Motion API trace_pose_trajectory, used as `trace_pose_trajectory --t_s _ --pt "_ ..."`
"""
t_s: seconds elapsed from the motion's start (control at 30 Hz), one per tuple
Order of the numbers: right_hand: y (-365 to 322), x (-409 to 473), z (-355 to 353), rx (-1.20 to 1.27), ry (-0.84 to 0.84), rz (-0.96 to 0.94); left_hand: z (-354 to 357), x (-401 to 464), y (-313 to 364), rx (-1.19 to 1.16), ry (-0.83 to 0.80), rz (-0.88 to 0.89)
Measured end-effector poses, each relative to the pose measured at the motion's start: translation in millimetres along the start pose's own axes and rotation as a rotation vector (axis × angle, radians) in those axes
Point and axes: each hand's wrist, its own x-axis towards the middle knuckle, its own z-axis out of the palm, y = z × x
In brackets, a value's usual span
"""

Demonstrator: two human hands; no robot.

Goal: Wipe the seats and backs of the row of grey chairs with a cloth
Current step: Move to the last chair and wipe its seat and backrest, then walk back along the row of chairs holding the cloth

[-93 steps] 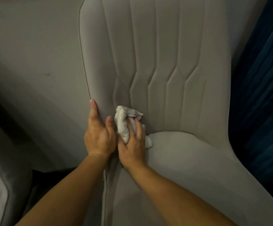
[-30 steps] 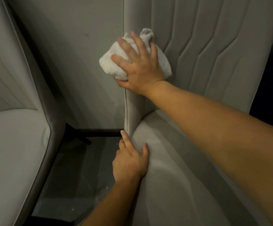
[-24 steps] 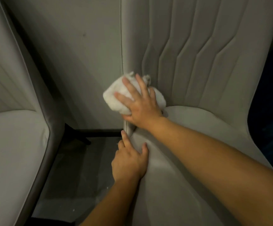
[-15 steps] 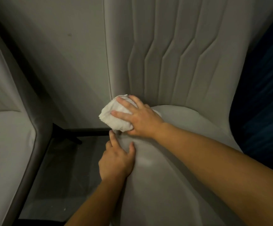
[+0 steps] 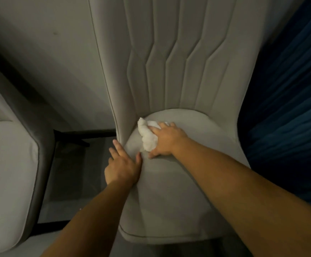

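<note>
Counts from head view, current frame:

Two grey chairs are showing: one chair (image 5: 178,191) filling the centre, seat and channelled back both in frame, and a second chair (image 5: 6,164) sitting at the left edge, partly cut off. One white cloth (image 5: 148,137) is lying on the centre seat. Two hands are appearing: left hand (image 5: 122,166), right hand (image 5: 166,140). One dark blue curtain (image 5: 290,108) is hanging at right.

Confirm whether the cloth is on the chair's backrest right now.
No, the right hand presses the cloth on the seat, below the backrest.
</note>
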Motion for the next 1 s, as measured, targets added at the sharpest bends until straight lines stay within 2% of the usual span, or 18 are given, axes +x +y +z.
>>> trace_pose_trajectory --t_s 0.1,0.17,0.23,0.33,0.4,0.5,0.63,0.83,1.0 --pt "7 -31 -1 0.037 -0.045 0.036 -27 8 11 0.107 -0.131 -0.062" --pt "6 -55 -2 0.028 -0.065 0.008 -45 4 15 0.107 -0.170 -0.034" --pt "8 -81 -5 0.004 -0.138 0.026 -63 -8 11 0.125 -0.155 0.084" --pt "18 -121 -19 -0.002 -0.304 0.200 -92 -32 -7 0.271 -0.174 0.294" --pt "18 -143 -36 -0.005 -0.333 0.257 -117 -46 -20 0.329 -0.188 0.343" --pt "9 -167 -75 0.000 -0.325 0.280 -159 -68 -38 0.342 -0.130 0.351" --pt "-30 -193 -143 0.022 -0.233 0.229 -223 -105 -57 0.334 -0.045 0.397" --pt "-121 -229 -247 -0.029 -0.107 0.130 -348 -162 -84 0.285 0.060 0.325" --pt "-208 -260 -318 -0.048 -0.012 0.034 -447 -201 -139 0.321 0.099 0.229"
